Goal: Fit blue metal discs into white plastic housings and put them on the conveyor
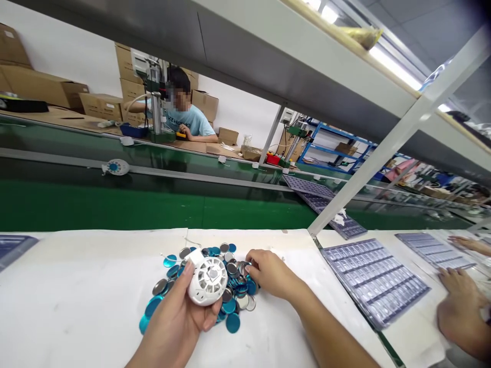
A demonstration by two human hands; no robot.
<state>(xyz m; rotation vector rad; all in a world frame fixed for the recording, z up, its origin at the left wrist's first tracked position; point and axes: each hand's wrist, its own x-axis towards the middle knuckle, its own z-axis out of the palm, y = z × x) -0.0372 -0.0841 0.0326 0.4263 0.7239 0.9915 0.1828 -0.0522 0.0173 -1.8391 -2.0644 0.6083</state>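
A round white plastic housing (209, 280) with a spoked vent face is held up in my left hand (180, 314), thumb and fingers around its edge. Behind and below it, a pile of round discs (232, 322), some shiny blue and some silver, lies on the white table covering. My right hand (268, 271) reaches into the right side of this pile with bent fingers touching discs. Whether a disc is pinched between its fingertips is too small to tell.
Plastic trays (378, 281) lie to the right, near another person's hands (458, 301). A green conveyor (230, 207) runs behind the table, carrying a white part (116, 167). A slanted white post (364, 158) rises to an overhead shelf. Across sits a person in a blue shirt (195, 122).
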